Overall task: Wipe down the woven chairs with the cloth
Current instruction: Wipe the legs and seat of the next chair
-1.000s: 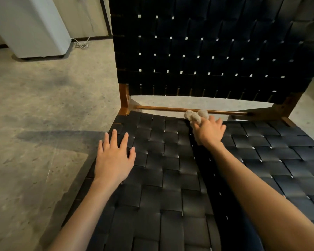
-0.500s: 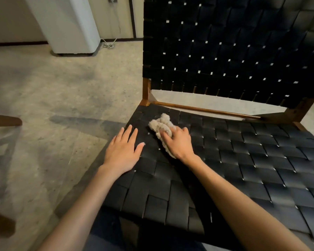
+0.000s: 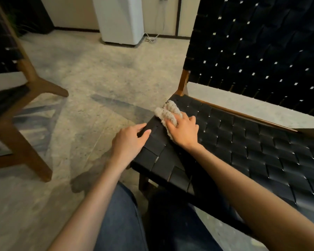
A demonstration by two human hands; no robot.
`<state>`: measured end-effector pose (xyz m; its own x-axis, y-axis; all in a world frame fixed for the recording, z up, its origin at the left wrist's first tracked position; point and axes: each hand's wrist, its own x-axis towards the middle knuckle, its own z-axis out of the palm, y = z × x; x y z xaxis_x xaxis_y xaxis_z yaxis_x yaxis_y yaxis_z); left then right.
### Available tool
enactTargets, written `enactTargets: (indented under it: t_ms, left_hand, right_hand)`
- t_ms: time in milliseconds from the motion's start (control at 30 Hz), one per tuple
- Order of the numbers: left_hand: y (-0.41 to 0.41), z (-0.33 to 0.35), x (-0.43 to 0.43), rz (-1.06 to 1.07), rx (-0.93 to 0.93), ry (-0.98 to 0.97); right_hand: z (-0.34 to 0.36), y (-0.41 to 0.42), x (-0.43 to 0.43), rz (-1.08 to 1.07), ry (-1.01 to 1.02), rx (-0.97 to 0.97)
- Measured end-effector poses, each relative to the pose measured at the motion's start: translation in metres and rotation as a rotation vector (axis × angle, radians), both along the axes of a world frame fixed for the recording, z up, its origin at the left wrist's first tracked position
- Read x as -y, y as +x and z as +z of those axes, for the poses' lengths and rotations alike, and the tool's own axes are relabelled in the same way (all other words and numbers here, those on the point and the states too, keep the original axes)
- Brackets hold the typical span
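No legible text, label, brand, number or sign appears on any surface in the head view.

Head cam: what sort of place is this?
Probably a living or lounge room, not certain: a black woven chair, a second chair at left, a speckled hard floor, and a white appliance by the wall, its cord on the floor.

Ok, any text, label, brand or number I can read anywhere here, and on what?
None can be read.
White unit: plain face, no label showing.
Chair: no tag or mark visible.
Cloth: no tag visible.
Second chair: blurred, no text seen.
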<state>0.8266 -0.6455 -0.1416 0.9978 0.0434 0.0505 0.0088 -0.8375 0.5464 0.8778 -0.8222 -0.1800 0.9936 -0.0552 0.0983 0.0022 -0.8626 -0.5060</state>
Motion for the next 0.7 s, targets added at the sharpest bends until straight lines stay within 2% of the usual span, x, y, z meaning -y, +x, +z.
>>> enactTargets:
  t_ms: [200,367,533,700]
  left_hand:
    - [0.001,0.001,-0.001,0.144,0.027,-0.152]
    - [0.000,0.002,-0.005,0.243,-0.035,-0.309]
    - [-0.017,-0.002,-0.017,0.381,-0.050,-0.555]
    - [-0.055,0.011,-0.042,0.391,-0.192,-0.644]
  right_hand:
    - [0.009,0.018,-0.025,-0.019,0.106,-0.037]
    - [0.023,-0.020,-0.035,0.190,0.177,-0.038]
    - [0.039,-0.056,-0.038,0.411,0.169,-0.023]
    - [0.043,-0.082,-0.064,0.547,0.082,0.119]
